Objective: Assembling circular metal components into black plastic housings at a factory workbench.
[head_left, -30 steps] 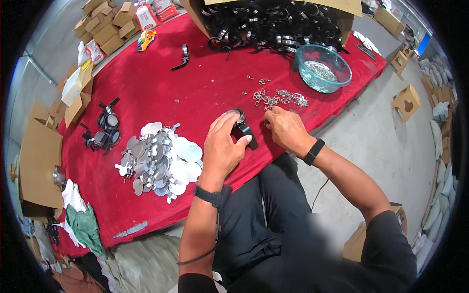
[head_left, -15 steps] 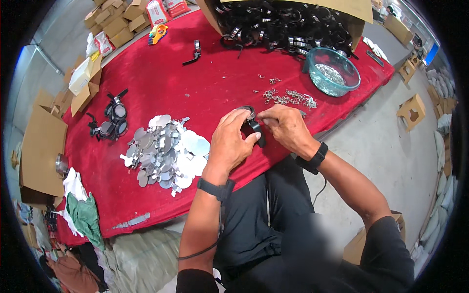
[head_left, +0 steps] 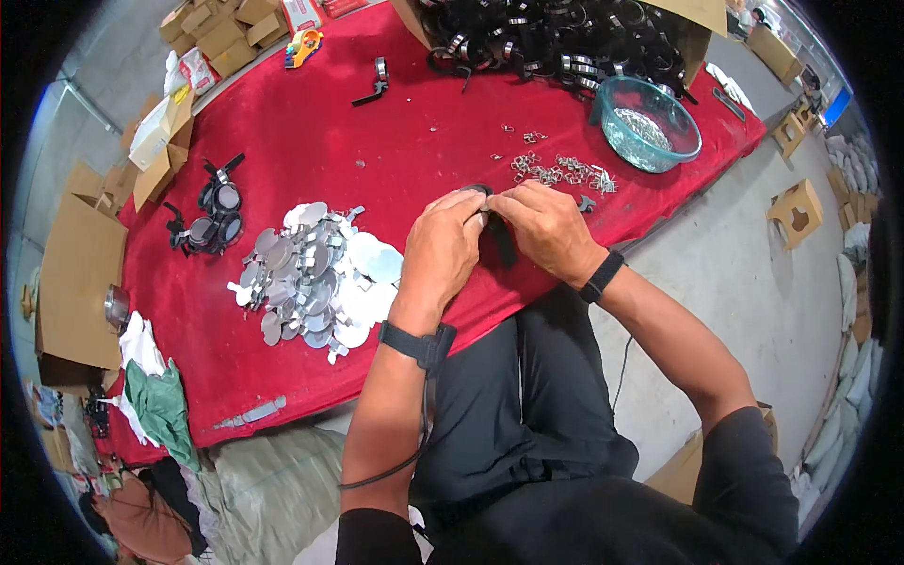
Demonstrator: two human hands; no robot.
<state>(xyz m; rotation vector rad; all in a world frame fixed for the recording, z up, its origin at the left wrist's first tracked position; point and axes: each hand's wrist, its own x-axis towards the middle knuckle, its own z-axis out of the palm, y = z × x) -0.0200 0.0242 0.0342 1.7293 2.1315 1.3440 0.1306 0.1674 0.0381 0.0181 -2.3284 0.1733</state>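
Near the table's front edge, my left hand grips a black strap-like part with a round end, its fingers bent over the top. From the right, my right hand pinches at the top of that same part, its fingertips meeting those of the left. The fingers cover whatever small piece may be between them. Just beyond the right hand lies a scatter of small metal clips. To the left of my left hand is a heap of flat silver discs with tabs.
A red cloth covers the table. A clear bowl of small metal pieces stands at the right, before a carton of black ring parts. Several black ring parts lie at left, and one farther back.
My right hand has closed in on my left, and both now meet at the top of the black part. The part's round end is now mostly covered by fingers. The view shifted slightly.
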